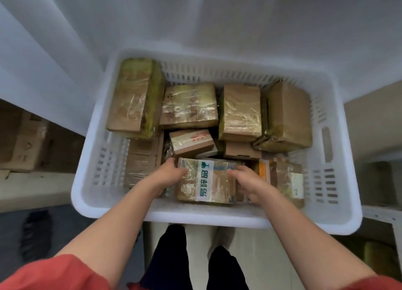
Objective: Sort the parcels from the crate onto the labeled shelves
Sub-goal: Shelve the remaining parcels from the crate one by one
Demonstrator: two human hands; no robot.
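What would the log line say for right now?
step: pick | left hand: grips green-label parcel | right hand: grips it too | parcel: inside white crate

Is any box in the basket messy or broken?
Yes. The back-right parcel leans against the crate wall, wrapping crumpled at its lower corner. The small red-printed box lies tilted. The green-taped parcel held by the left hand and right hand looks fine.

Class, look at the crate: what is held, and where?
The green-lettered parcel, gripped at its two sides: left hand on the left, right hand on the right.
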